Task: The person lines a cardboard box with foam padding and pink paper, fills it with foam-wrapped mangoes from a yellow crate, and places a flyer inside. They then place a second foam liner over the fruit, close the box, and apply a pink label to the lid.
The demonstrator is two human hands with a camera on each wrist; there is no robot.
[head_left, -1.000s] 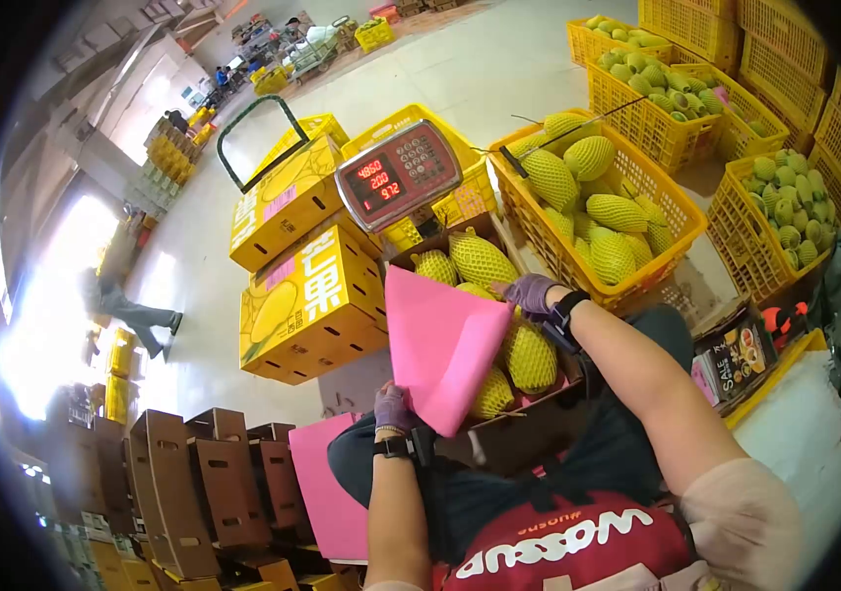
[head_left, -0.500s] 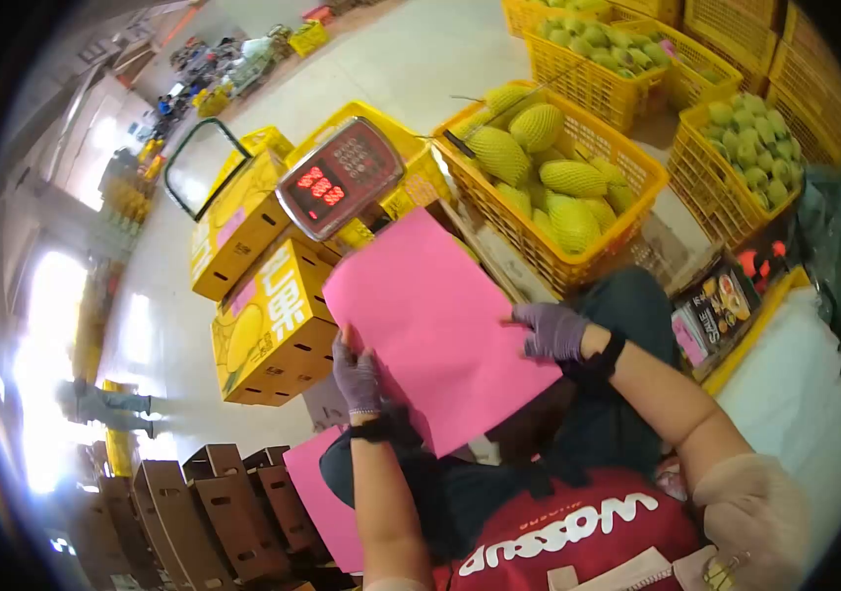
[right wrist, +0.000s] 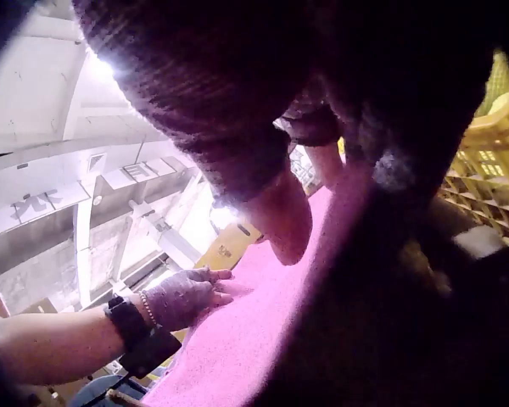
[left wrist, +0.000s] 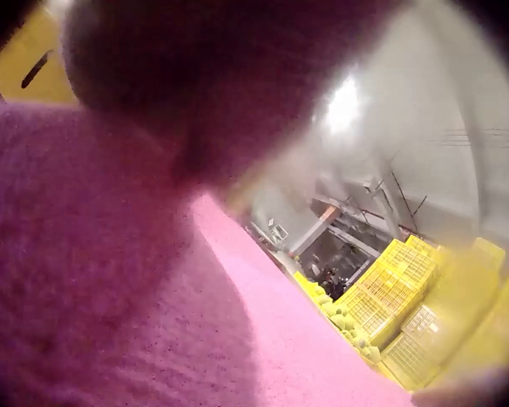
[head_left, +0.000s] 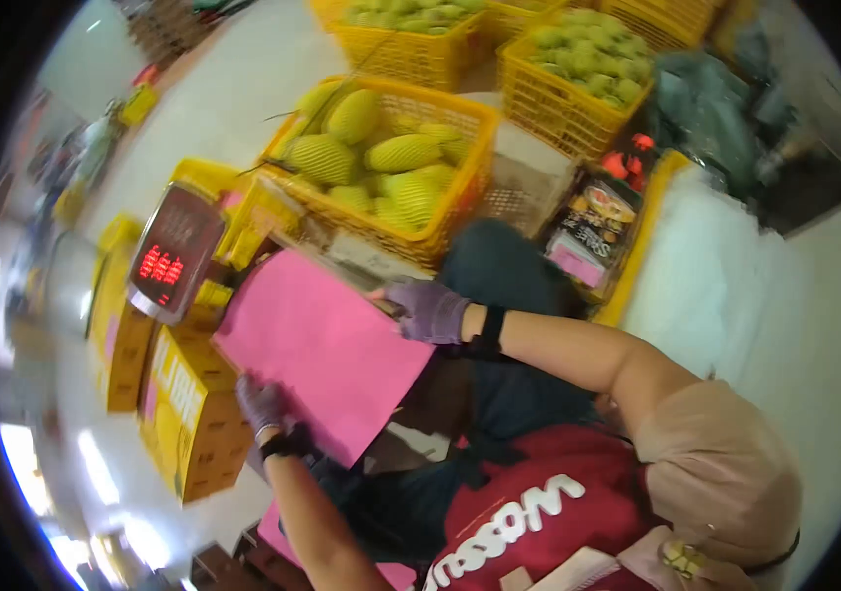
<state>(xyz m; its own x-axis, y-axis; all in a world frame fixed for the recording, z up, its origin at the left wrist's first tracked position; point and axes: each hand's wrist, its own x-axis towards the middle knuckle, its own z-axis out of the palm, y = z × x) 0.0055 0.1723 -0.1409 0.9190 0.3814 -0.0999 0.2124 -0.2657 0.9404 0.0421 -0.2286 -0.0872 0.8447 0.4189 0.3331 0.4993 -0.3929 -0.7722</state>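
A pink paper sheet [head_left: 317, 350] lies spread over the carton in front of the lap, hiding the net-wrapped mangoes in it. My left hand [head_left: 261, 406], in a purple fingerless glove, holds the sheet at its near left edge. At the opposite edge my right hand [head_left: 427, 310], gloved alike, pinches it. The right wrist view shows the bare fingertips [right wrist: 284, 225] of the right hand against the sheet, with the left hand [right wrist: 182, 298] across from them. Close beyond the sheet stands a scale display [head_left: 179, 251] with red digits.
A yellow crate [head_left: 480, 128] of net-wrapped mangoes [head_left: 406, 153] stands beyond the right hand. Yellow mango cartons [head_left: 199, 414] are at the left. More fruit crates [head_left: 573, 108] fill the back. White sheeting [head_left: 696, 256] lies at the right, beside a printed box [head_left: 593, 222].
The pink sheet, folded up at first, has been spread flat over the carton of mangoes. The right hand moved from the mangoes to the sheet's edge. The head view has swung right.
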